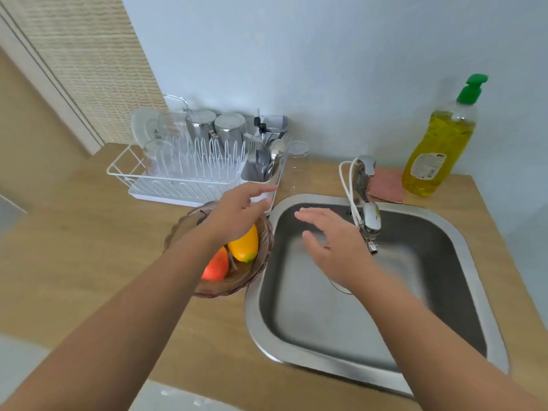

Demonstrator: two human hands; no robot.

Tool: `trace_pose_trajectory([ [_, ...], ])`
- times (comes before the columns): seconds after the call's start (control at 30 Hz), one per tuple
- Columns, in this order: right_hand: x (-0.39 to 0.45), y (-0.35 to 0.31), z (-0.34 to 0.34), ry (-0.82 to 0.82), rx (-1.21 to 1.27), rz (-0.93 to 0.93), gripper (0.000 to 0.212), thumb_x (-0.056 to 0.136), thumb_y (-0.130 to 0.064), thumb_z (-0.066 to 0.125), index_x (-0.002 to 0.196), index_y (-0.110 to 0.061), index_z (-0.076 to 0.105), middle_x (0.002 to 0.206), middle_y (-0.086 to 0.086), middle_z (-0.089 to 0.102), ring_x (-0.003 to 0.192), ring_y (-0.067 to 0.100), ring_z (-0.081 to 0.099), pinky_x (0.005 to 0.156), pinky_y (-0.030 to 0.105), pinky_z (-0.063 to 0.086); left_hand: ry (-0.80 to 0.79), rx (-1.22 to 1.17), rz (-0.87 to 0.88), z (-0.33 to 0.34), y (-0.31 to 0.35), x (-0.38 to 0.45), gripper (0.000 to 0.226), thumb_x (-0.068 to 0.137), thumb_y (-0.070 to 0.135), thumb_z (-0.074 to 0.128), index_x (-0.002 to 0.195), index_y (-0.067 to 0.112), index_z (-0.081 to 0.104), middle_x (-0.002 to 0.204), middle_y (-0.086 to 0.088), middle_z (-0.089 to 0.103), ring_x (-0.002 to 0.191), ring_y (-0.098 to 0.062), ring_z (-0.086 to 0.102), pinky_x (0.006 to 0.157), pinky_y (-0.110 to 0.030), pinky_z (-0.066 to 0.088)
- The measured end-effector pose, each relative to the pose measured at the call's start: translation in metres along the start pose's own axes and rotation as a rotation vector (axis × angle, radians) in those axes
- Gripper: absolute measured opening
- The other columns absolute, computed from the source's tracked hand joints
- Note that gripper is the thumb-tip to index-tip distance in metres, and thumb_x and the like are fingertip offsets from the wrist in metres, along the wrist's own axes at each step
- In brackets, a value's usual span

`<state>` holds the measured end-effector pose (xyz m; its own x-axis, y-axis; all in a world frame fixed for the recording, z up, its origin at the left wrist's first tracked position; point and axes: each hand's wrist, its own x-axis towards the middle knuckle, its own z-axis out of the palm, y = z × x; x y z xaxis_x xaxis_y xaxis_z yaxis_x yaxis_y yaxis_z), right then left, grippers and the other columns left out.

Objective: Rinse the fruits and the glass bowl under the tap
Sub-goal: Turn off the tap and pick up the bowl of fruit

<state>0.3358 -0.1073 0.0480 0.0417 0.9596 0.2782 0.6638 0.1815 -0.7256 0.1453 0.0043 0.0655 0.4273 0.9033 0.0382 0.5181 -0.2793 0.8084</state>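
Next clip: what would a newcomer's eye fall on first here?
Probably the two bare hands: the left hand open above the glass bowl holding an orange-yellow fruit and a red fruit, the right hand open over the steel sink near the tap. Next, the yellow soap bottle with its green cap, back right.

Left hand point(237, 212): bare, no ring or glove.
Right hand point(335, 244): bare, blurred, no ring visible.
Forearms: both bare up to the frame's lower edge.
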Motion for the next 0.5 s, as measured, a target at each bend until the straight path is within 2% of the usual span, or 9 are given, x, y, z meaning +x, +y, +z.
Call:
trace_pose_trajectory([
  [0.1,0.002,-0.004,0.031,-0.14,0.061,0.174,0.039,0.092,-0.013,0.055,0.13,-0.017,0.061,0.132,-0.001,0.06,0.12,0.014,0.055,0.094,0.011,0.032,0.065,0.039,-0.111,-0.031,-0.029,-0.027,0.031,0.099,0.027,0.06,0.129,0.033,0.065,0.128,0.01,0.064,0.115,-0.007,0.06,0.103,-0.03,0.046],
  [0.2,0.003,0.0,0.057,-0.242,0.126,0.381,0.047,0.095,-0.016,0.052,0.142,-0.02,0.048,0.141,-0.002,0.053,0.117,0.014,0.055,0.09,0.018,0.036,0.129,0.1,-0.2,-0.052,-0.056,-0.044,0.033,0.1,0.019,0.057,0.132,0.024,0.065,0.128,0.002,0.065,0.116,-0.013,0.059,0.097,-0.029,0.045],
  [0.3,0.001,0.002,0.079,-0.241,0.23,0.522,0.053,0.096,-0.023,0.052,0.147,-0.025,0.038,0.143,-0.006,0.051,0.105,0.011,0.056,0.095,0.029,0.043,0.19,0.156,-0.319,-0.065,-0.086,-0.054,0.037,0.097,0.017,0.056,0.133,0.021,0.065,0.132,-0.004,0.064,0.124,-0.023,0.058,0.097,-0.034,0.044],
  [0.4,0.001,-0.001,0.099,-0.212,0.332,0.602,0.058,0.097,-0.024,0.052,0.15,-0.027,0.031,0.139,-0.008,0.052,0.112,0.014,0.057,0.098,0.031,0.041,0.211,0.214,-0.372,-0.073,-0.112,-0.061,0.039,0.097,0.018,0.055,0.135,0.016,0.062,0.137,-0.01,0.061,0.129,-0.027,0.055,0.105,-0.041,0.045],
  [0.5,0.004,-0.005,0.114,-0.155,0.366,0.63,0.062,0.094,-0.019,0.051,0.151,-0.03,0.029,0.132,-0.014,0.055,0.113,0.015,0.06,0.096,0.032,0.042,0.242,0.248,-0.372,-0.077,-0.134,-0.064,0.044,0.098,0.018,0.054,0.142,0.016,0.055,0.137,-0.012,0.058,0.126,-0.029,0.055,0.106,-0.04,0.043],
])
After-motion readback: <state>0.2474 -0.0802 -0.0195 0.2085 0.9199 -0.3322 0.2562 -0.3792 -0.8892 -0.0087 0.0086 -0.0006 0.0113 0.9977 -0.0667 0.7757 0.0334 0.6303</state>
